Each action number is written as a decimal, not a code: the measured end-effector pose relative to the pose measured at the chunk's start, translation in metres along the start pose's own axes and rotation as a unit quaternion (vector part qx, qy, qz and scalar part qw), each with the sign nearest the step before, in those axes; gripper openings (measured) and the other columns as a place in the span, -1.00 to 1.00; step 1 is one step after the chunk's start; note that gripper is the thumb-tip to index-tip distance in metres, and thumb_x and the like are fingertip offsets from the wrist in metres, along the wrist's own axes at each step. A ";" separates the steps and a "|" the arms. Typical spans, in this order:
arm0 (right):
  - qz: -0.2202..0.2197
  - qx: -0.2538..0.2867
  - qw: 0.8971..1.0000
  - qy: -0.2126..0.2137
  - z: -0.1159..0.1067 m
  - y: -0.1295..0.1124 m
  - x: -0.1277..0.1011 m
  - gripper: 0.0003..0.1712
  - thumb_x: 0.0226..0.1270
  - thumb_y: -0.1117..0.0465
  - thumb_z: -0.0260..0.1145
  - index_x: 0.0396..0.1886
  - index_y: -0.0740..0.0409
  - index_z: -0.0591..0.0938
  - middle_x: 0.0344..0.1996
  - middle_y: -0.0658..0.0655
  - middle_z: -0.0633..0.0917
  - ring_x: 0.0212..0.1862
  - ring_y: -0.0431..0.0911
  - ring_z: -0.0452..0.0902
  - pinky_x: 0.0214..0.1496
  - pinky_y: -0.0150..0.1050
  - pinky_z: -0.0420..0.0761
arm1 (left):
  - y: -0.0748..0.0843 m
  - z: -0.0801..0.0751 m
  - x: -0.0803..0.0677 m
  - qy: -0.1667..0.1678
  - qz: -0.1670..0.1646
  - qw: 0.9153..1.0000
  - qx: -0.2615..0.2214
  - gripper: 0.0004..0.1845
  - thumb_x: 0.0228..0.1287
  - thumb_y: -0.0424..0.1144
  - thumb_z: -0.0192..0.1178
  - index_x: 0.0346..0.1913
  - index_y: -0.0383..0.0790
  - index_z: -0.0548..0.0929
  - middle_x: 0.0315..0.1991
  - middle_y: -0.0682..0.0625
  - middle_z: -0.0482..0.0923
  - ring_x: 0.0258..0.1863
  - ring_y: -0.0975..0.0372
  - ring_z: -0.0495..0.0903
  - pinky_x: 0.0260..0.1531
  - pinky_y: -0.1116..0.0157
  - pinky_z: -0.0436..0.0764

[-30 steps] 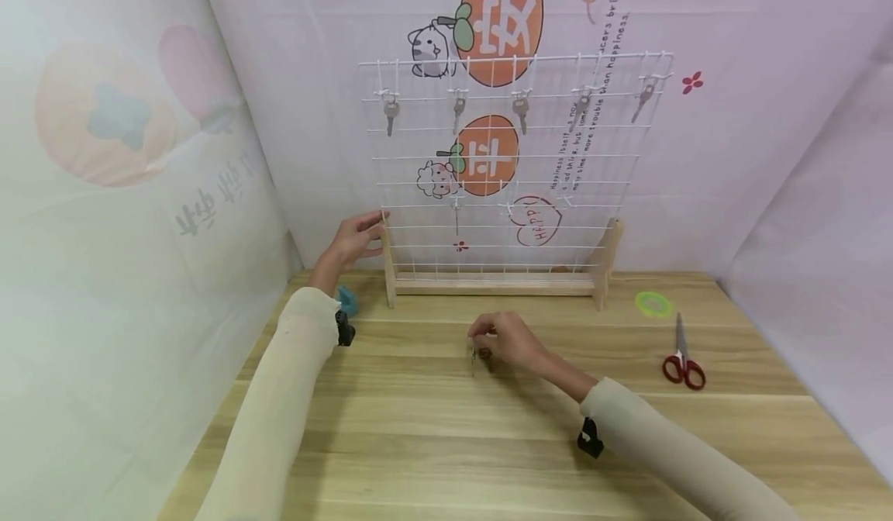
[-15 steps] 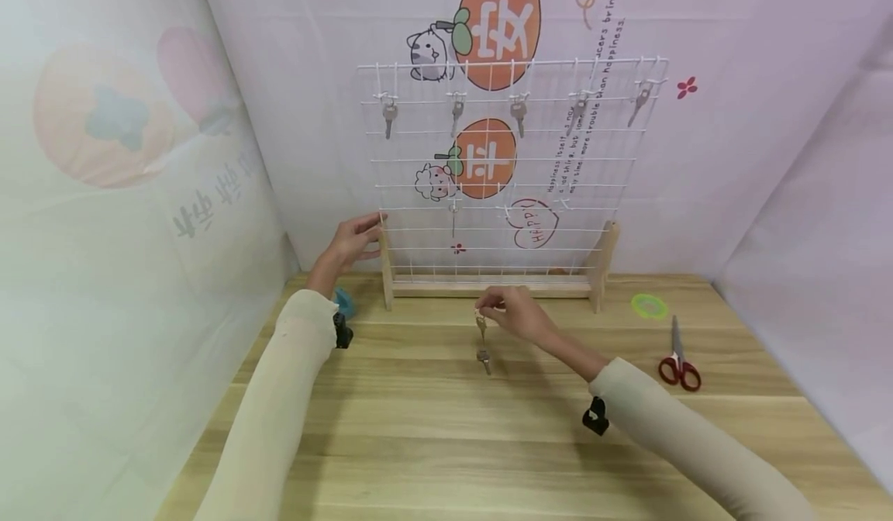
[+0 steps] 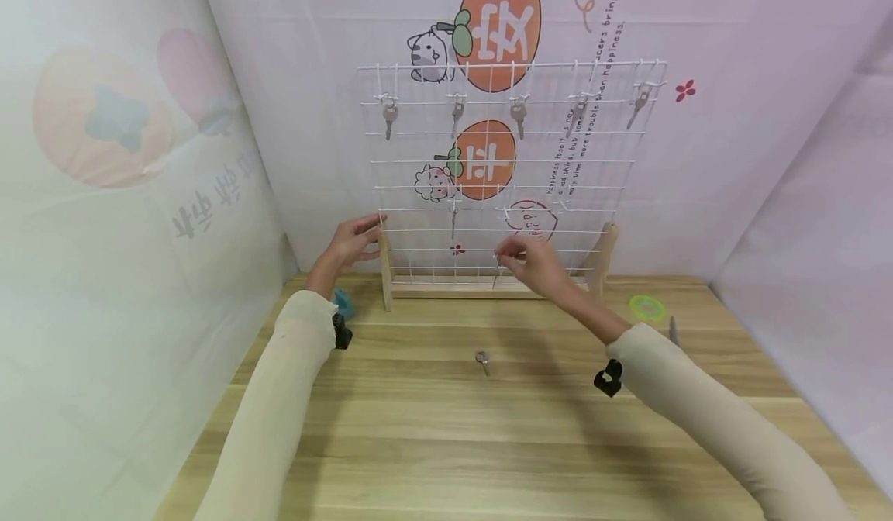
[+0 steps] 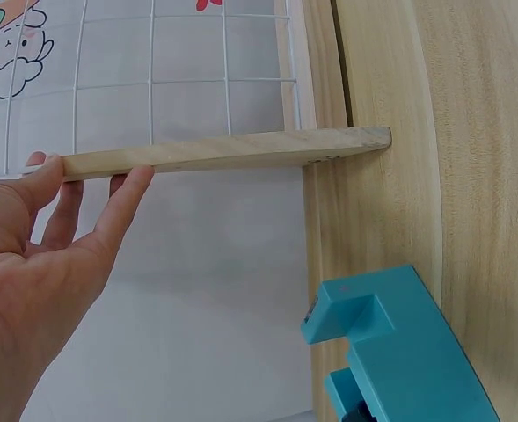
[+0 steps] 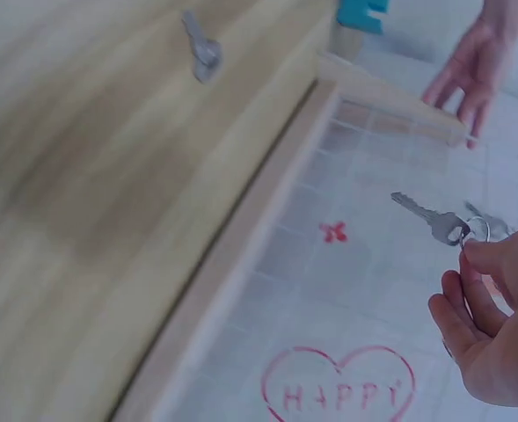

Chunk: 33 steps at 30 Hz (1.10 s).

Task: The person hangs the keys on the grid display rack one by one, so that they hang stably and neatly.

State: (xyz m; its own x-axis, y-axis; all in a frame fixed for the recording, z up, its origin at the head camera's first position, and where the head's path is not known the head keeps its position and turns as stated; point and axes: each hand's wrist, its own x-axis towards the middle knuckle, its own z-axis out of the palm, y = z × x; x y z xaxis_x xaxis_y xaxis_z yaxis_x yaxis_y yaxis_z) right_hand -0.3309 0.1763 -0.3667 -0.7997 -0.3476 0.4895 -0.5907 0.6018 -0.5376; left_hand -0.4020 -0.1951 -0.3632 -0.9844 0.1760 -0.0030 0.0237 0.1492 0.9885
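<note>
My left hand (image 3: 352,240) holds the left wooden upright (image 4: 241,151) of a white wire grid rack, thumb and fingers on either side of its upper end. With thumb and fingertips my right hand (image 3: 536,265) pinches the small ring of a silver key (image 5: 434,220), in front of the rack's lower middle. Another key (image 3: 483,361) lies on the wooden table before the rack. Several keys hang from hooks in a row near the grid's top, one of them this key (image 3: 518,115). Lower down, a single key (image 3: 454,220) hangs left of the right hand.
A blue tape dispenser (image 4: 408,338) stands beside the rack's left upright. Right of the rack lie a yellow-green ring (image 3: 647,308) and scissors (image 3: 674,331), mostly hidden by the right sleeve. Printed white cloth stands behind and at both sides.
My right hand has lifted one key from the table and carried it up and forward to the grid. The other key stays on the table. My left hand keeps its hold on the upright.
</note>
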 end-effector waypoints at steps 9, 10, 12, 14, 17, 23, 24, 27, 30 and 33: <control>-0.009 -0.012 0.996 0.093 -0.028 -0.004 0.026 -0.92 0.40 0.43 0.41 -0.16 0.33 0.74 -0.31 0.25 0.80 -0.23 0.07 0.76 0.01 -0.01 0.79 | 0.000 -0.001 -0.001 0.001 0.000 1.000 0.002 -0.50 0.67 -0.32 0.00 0.57 -0.14 0.37 0.61 -0.10 0.20 0.45 -0.10 0.37 0.36 -0.10 0.51; -0.005 -0.011 0.995 0.094 -0.030 -0.005 0.028 -0.92 0.40 0.43 0.40 -0.15 0.34 0.74 -0.31 0.25 0.80 -0.22 0.07 0.75 0.02 -0.02 0.79 | 0.000 -0.002 -0.001 -0.001 0.000 1.000 0.002 -0.50 0.68 -0.32 0.00 0.57 -0.14 0.36 0.61 -0.10 0.19 0.46 -0.11 0.36 0.37 -0.10 0.50; 0.004 -0.012 0.996 0.094 -0.033 -0.005 0.030 -0.90 0.42 0.43 0.39 -0.13 0.33 0.74 -0.29 0.24 0.80 -0.21 0.06 0.74 0.04 -0.02 0.78 | 0.000 -0.002 -0.001 -0.003 -0.002 1.000 0.000 -0.50 0.68 -0.31 -0.01 0.58 -0.13 0.36 0.62 -0.09 0.18 0.47 -0.11 0.34 0.38 -0.10 0.49; 0.013 -0.012 0.996 0.092 -0.034 -0.005 0.031 -0.89 0.43 0.42 0.38 -0.10 0.32 0.73 -0.27 0.23 0.80 -0.19 0.05 0.73 0.07 -0.03 0.77 | 0.000 -0.002 -0.002 -0.007 -0.003 1.000 -0.006 -0.49 0.68 -0.31 -0.01 0.58 -0.13 0.35 0.63 -0.09 0.15 0.49 -0.12 0.32 0.40 -0.13 0.45; 0.021 -0.019 0.995 0.096 -0.035 -0.003 0.033 -0.88 0.44 0.41 0.37 -0.09 0.31 0.73 -0.23 0.23 0.80 -0.17 0.05 0.73 0.07 -0.04 0.77 | 0.001 -0.002 -0.002 -0.011 -0.004 1.000 -0.015 -0.49 0.68 -0.32 -0.02 0.59 -0.15 0.33 0.64 -0.09 0.12 0.50 -0.14 0.29 0.43 -0.16 0.41; 0.029 -0.025 0.994 0.104 -0.034 0.002 0.038 -0.88 0.43 0.38 0.39 -0.09 0.29 0.75 -0.23 0.23 0.81 -0.20 0.04 0.73 0.03 -0.03 0.78 | 0.003 0.001 -0.003 -0.008 -0.006 1.000 -0.006 -0.49 0.68 -0.34 -0.02 0.59 -0.16 0.33 0.63 -0.10 0.14 0.48 -0.12 0.33 0.41 -0.14 0.45; 0.029 -0.024 0.994 0.105 -0.034 0.002 0.038 -0.88 0.43 0.38 0.40 -0.09 0.30 0.75 -0.23 0.24 0.81 -0.20 0.04 0.73 0.02 -0.03 0.78 | 0.003 0.001 -0.003 -0.006 -0.007 1.000 -0.002 -0.49 0.68 -0.34 -0.02 0.58 -0.15 0.34 0.63 -0.10 0.15 0.47 -0.11 0.34 0.39 -0.13 0.47; 0.026 -0.020 0.994 0.103 -0.033 0.004 0.039 -0.87 0.42 0.38 0.41 -0.09 0.31 0.75 -0.23 0.24 0.81 -0.21 0.04 0.74 0.01 -0.02 0.78 | 0.002 0.001 -0.003 -0.001 -0.005 1.000 0.006 -0.50 0.67 -0.33 -0.01 0.57 -0.13 0.37 0.62 -0.09 0.18 0.45 -0.09 0.38 0.35 -0.10 0.52; 0.029 -0.015 0.994 0.100 -0.032 0.005 0.039 -0.84 0.40 0.38 0.43 -0.07 0.30 0.74 -0.21 0.24 0.81 -0.19 0.04 0.75 0.01 -0.02 0.78 | 0.001 0.000 -0.002 -0.002 -0.002 1.000 0.009 -0.50 0.68 -0.31 0.00 0.57 -0.12 0.37 0.62 -0.09 0.19 0.45 -0.08 0.38 0.34 -0.08 0.54; 0.035 -0.012 0.994 0.099 -0.033 0.005 0.038 -0.80 0.38 0.38 0.45 -0.04 0.30 0.74 -0.17 0.24 0.81 -0.14 0.04 0.76 0.04 -0.03 0.78 | 0.006 0.000 -0.005 -0.007 -0.006 1.000 0.004 -0.49 0.67 -0.32 -0.01 0.58 -0.15 0.35 0.62 -0.11 0.17 0.47 -0.10 0.35 0.37 -0.11 0.50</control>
State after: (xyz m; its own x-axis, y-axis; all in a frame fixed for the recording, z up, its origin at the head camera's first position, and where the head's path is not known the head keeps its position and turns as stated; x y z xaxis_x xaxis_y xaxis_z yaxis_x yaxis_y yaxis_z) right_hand -0.3610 0.1895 -0.3284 -0.8002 -0.1576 0.5786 -0.5298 0.6379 -0.5589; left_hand -0.3971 -0.1952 -0.3575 -0.9819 0.1885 -0.0167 0.0137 0.1592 0.9872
